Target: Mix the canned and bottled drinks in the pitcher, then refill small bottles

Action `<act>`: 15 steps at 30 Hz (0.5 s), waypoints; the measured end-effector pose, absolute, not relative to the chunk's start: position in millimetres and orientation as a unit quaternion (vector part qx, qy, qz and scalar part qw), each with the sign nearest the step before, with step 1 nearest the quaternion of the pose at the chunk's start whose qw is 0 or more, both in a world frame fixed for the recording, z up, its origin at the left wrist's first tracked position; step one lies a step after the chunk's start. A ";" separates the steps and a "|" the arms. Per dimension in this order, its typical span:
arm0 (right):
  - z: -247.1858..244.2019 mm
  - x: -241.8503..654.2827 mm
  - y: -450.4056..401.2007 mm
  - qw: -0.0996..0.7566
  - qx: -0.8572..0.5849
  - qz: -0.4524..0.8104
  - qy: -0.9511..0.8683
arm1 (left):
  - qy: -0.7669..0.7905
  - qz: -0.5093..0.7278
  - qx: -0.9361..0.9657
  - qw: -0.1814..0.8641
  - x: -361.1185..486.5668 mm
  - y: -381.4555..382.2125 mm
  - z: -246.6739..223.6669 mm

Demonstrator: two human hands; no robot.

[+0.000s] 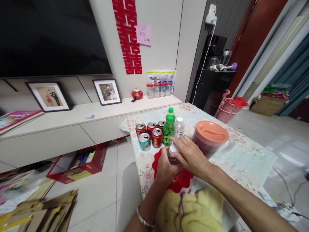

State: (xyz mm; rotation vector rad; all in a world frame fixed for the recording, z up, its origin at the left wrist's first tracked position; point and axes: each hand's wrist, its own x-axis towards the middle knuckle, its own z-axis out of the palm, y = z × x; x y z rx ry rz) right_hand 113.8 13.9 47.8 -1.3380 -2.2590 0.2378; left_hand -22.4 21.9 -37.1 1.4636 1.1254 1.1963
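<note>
A bottle (173,160) with dark contents stands over a red scalloped mat (179,181), with my left hand (165,166) wrapped round its body. My right hand (191,155) closes its fingers on the white bottle cap (173,148) from the right. Much of the bottle is hidden by the hands. Just beyond them are a green bottle (168,130), a clear bottle with a white cap (179,127), several red cans (156,138) and a teal can (144,142). To the right of my hands stands a pitcher with an orange lid (211,131).
A yellow cloth (193,211) lies in front of me at the near edge of the table (248,161). The low cabinet (130,108) behind bears picture frames, a red pot (137,93) and several red-lidded jars (159,90). An open red box (79,164) is on the floor at left.
</note>
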 end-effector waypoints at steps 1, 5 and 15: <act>45.8 117.1 14.7 0.270 -0.484 0.127 -0.823 | 0.458 0.484 0.594 0.451 -22.5 21.4 -36.0; 37.5 131.8 21.9 0.325 -0.425 0.338 -0.774 | 0.460 0.487 0.599 0.440 -21.4 21.2 -35.1; 2.2 105.1 10.2 0.481 -0.507 0.356 -0.621 | 0.495 0.488 0.576 0.430 -21.0 20.4 -35.6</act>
